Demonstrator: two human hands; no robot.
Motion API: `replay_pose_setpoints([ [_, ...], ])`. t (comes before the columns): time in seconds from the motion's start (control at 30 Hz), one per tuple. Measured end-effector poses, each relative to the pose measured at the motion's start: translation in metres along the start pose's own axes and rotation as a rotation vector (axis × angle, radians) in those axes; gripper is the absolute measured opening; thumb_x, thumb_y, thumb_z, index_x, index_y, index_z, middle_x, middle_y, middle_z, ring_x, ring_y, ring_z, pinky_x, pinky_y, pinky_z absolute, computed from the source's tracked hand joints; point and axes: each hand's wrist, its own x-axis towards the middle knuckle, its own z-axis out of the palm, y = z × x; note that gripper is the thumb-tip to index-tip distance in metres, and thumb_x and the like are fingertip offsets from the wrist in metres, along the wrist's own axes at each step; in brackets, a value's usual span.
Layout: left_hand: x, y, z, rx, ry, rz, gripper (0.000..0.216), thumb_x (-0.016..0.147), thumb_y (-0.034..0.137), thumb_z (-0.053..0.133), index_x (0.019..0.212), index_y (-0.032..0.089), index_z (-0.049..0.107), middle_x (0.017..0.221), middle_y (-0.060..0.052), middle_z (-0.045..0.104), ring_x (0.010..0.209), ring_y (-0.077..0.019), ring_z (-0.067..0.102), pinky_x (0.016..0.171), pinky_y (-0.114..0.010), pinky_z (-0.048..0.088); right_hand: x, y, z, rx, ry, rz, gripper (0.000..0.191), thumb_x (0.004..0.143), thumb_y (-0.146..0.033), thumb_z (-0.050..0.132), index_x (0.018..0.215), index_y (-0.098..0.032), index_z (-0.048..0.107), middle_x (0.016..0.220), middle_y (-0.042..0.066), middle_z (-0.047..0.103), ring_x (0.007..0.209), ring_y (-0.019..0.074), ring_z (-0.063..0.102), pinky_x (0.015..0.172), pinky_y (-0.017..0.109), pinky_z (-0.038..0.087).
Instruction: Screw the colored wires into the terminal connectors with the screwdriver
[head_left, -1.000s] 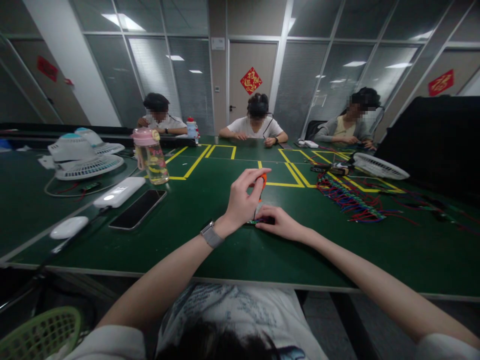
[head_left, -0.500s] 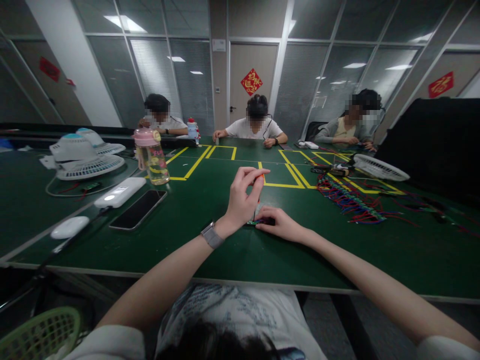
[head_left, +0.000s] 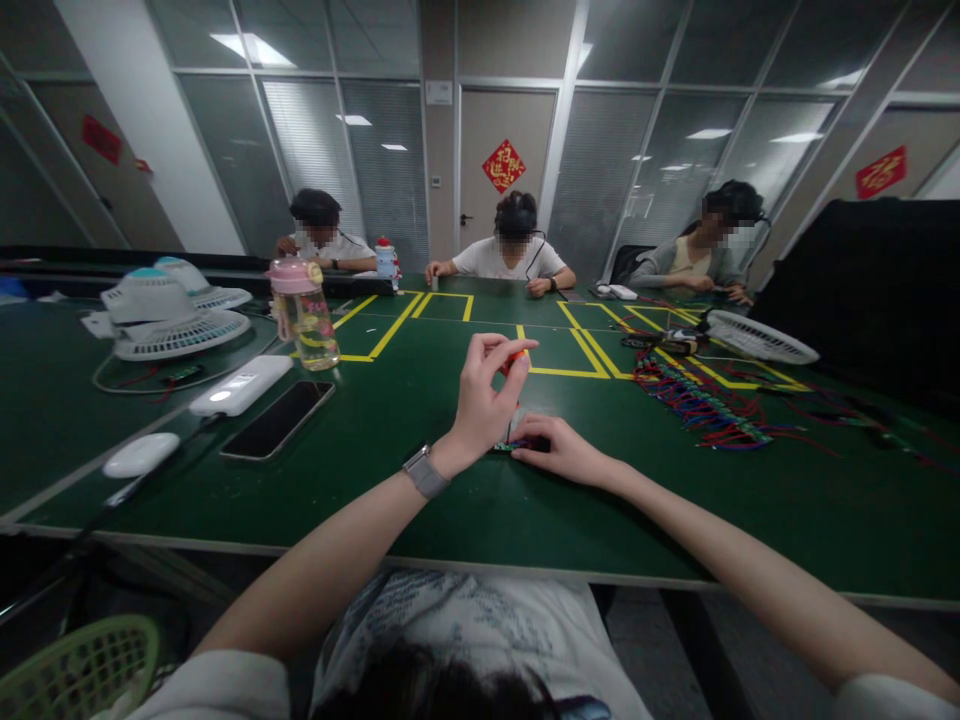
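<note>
My left hand is closed, thumb and fingers pinched around an upright screwdriver with an orange-red handle. Its thin dark shaft points down toward a small green circuit board on the table. Whether the tip touches the board cannot be made out. Low against the tabletop, my right hand grips the board's right side with its fingertips. Most of the board is hidden behind both hands.
A pink-lidded bottle, a phone and a white power strip lie left. White fans stand farther left. Several wired boards are at right, near a black screen. Three people sit across the green table.
Hardly anything differs. Both hands keep their places on the screwdriver and the board, and the view has shifted very slightly.
</note>
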Motion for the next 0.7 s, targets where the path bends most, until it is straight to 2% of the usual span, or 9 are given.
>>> replay_pose_setpoints([
  [0.1,-0.0006,-0.0008,-0.0004,-0.080,-0.056,-0.024,0.028,0.098,0.020,0.041,0.114,0.021,0.064,0.111,-0.006,0.061,0.101,-0.0150,0.060,0.088,-0.028,0.049,0.0001,0.0005,0.0007,0.014,-0.003,0.004,0.017,0.085,-0.027,0.064,0.095,-0.015,0.071,0.089,0.006,0.065,0.078,0.0169,0.060,0.073,0.030,0.050],
  [0.2,-0.0014,-0.0021,0.0004,-0.155,-0.080,-0.083,0.030,0.099,0.022,0.039,0.121,0.021,0.060,0.111,-0.007,0.065,0.095,-0.0145,0.064,0.085,-0.029,0.051,0.0001,0.0006,0.0016,0.023,0.000,0.009,0.016,0.085,-0.026,0.064,0.095,-0.016,0.071,0.089,0.006,0.065,0.080,0.0172,0.061,0.074,0.031,0.050],
  [0.33,-0.0013,-0.0024,0.0012,-0.101,-0.033,-0.075,0.023,0.094,0.025,0.052,0.112,0.020,0.064,0.104,-0.006,0.066,0.092,-0.0150,0.063,0.078,-0.026,0.051,0.0002,-0.0006,0.0025,0.002,0.009,0.009,0.014,0.084,-0.025,0.065,0.094,-0.016,0.071,0.088,0.005,0.065,0.078,0.0163,0.061,0.073,0.030,0.050],
  [0.47,-0.0011,-0.0026,-0.0006,0.014,0.012,-0.039,0.015,0.088,0.025,0.061,0.100,0.021,0.070,0.093,-0.003,0.057,0.084,-0.0132,0.058,0.078,-0.025,0.049,0.0007,-0.0018,0.0031,-0.013,0.012,0.020,0.013,0.083,-0.023,0.066,0.093,-0.016,0.071,0.087,0.005,0.064,0.077,0.0160,0.060,0.072,0.029,0.049],
  [0.53,-0.0015,-0.0038,-0.0016,-0.015,-0.019,-0.053,0.021,0.093,0.025,0.052,0.106,0.023,0.069,0.096,-0.004,0.057,0.086,-0.0133,0.058,0.079,-0.026,0.049,0.0011,-0.0014,0.0037,-0.018,0.012,0.031,0.014,0.082,-0.021,0.066,0.094,-0.015,0.072,0.086,0.005,0.064,0.075,0.0157,0.059,0.069,0.028,0.048],
  [0.6,-0.0018,-0.0054,-0.0019,-0.077,-0.063,-0.084,0.029,0.097,0.023,0.043,0.116,0.023,0.065,0.105,-0.006,0.061,0.097,-0.0154,0.060,0.085,-0.029,0.049,0.0016,-0.0007,0.0042,-0.022,0.015,0.035,0.015,0.081,-0.020,0.067,0.094,-0.014,0.072,0.087,0.006,0.064,0.074,0.0159,0.059,0.069,0.028,0.048],
  [0.7,-0.0019,-0.0077,-0.0012,-0.165,-0.077,-0.140,0.032,0.098,0.025,0.040,0.121,0.020,0.062,0.112,-0.007,0.064,0.098,-0.0162,0.062,0.086,-0.030,0.050,0.0021,-0.0007,0.0045,-0.041,0.021,0.028,0.015,0.081,-0.020,0.067,0.093,-0.015,0.072,0.087,0.005,0.065,0.075,0.0158,0.059,0.069,0.027,0.048],
])
